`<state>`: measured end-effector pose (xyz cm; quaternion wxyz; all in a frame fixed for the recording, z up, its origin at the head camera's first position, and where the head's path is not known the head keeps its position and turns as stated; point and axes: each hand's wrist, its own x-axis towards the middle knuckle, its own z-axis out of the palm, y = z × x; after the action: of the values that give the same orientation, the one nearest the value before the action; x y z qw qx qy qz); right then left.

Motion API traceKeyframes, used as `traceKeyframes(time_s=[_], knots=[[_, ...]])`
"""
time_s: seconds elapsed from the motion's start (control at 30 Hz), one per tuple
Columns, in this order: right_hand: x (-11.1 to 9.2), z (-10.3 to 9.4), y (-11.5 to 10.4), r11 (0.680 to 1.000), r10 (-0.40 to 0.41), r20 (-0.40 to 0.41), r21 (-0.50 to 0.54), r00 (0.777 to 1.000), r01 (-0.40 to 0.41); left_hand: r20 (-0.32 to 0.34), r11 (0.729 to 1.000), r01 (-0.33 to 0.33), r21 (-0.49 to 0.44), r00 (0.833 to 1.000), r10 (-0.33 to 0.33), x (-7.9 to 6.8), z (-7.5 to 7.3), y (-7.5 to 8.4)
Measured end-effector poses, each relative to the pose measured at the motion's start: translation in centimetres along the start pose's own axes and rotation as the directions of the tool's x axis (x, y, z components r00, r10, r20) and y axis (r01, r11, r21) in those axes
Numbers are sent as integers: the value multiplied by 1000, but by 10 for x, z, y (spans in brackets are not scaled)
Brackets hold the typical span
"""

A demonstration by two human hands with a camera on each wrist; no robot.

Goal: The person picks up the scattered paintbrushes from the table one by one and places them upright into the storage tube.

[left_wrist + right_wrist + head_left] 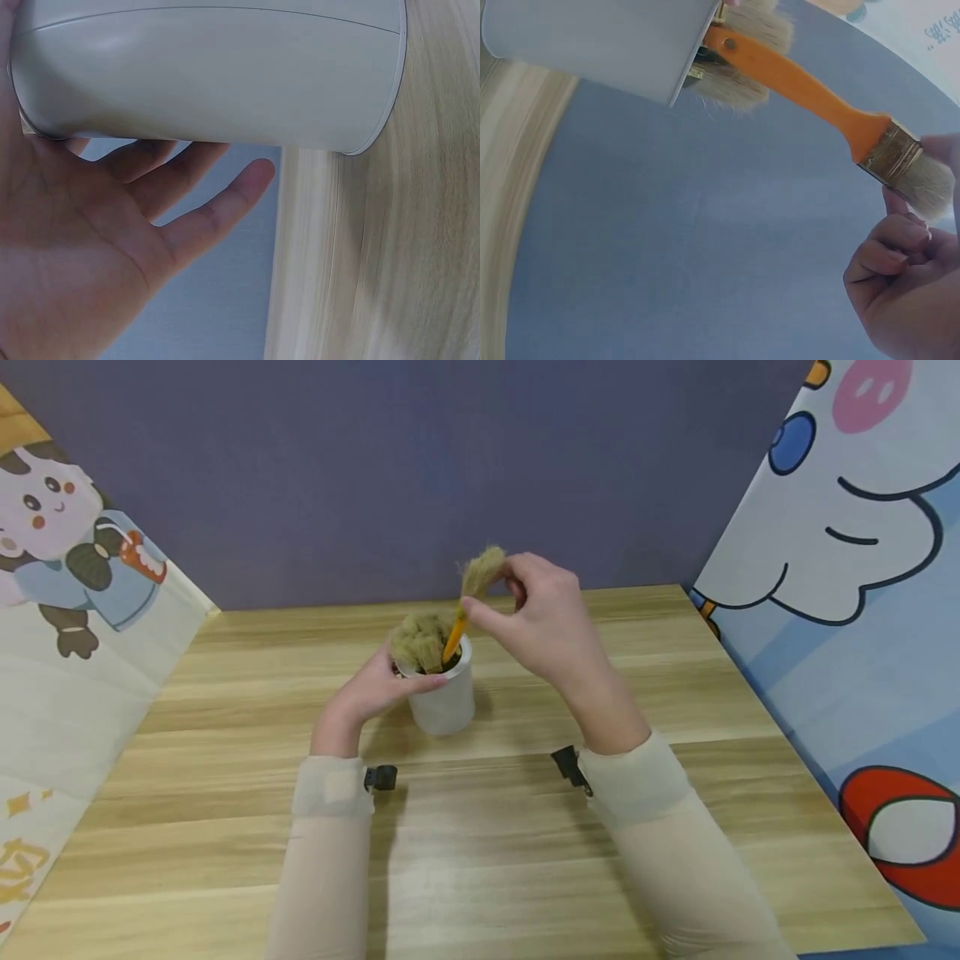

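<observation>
A white cylindrical cup (444, 708) stands on the table, several brushes with pale bristles (417, 642) sticking up from it. My left hand (369, 690) holds the cup near its rim, the thumb lying across the near side; the left wrist view shows the fingers reaching behind the cup wall (210, 75). Above the rim, my right hand (551, 620) pinches a paintbrush (802, 84) by its metal band and the base of its bristles. Its orange handle points down, with the lower end at the cup's mouth. Part of the bristles is hidden by my right hand in the right wrist view.
The wood-grain table (480, 860) runs back to a dark blue-grey panel (450, 468). Panels with cartoon prints stand at the left (97, 652) and the right (810, 552). A small black camera sits on each wrist.
</observation>
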<state>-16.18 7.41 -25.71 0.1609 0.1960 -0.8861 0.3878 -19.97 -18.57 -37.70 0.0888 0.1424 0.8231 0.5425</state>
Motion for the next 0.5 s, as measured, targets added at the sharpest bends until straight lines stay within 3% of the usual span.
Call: traceKeyframes(time_s=[0.23,0.5], knots=[[4,17,0,995,67,124,-84,990,-56,21,1000,-20,-11,1000,21,2,0,0],[4,44,11,988,123,189,-119,974,-102,32,997,-66,-29,997,67,2,1,0]])
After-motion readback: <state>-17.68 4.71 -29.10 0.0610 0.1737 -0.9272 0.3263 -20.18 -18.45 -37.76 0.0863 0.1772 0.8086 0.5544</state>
